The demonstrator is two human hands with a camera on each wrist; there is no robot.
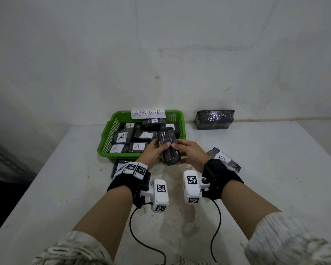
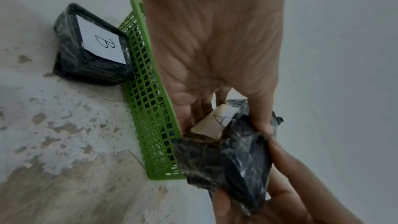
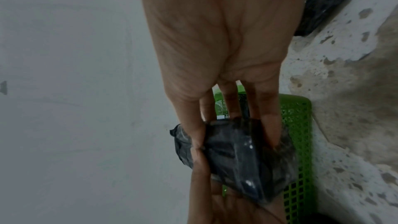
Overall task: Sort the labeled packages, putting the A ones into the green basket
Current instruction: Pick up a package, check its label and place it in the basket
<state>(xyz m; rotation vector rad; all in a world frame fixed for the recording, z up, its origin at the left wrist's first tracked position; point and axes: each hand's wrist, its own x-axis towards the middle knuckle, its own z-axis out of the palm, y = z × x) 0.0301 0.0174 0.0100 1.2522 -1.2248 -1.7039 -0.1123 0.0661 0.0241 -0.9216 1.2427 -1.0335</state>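
Both hands hold one black-wrapped package above the near right corner of the green basket. The left hand has its grip clamped on the package's left side, fingers curled under and thumb on top. The right hand has its grip clamped on the right side. In the left wrist view, a paper label marked A shows on the face of the held package turned toward the left palm.

The green basket stands on the white surface against the wall and contains several black packages with A labels. A sign reading ABNORMAL is fixed to its far rim.

A package labeled B lies right of the basket, near the right wrist. Another B package lies touching the basket's near wall. A larger unlabeled black bundle sits right of the basket by the wall.
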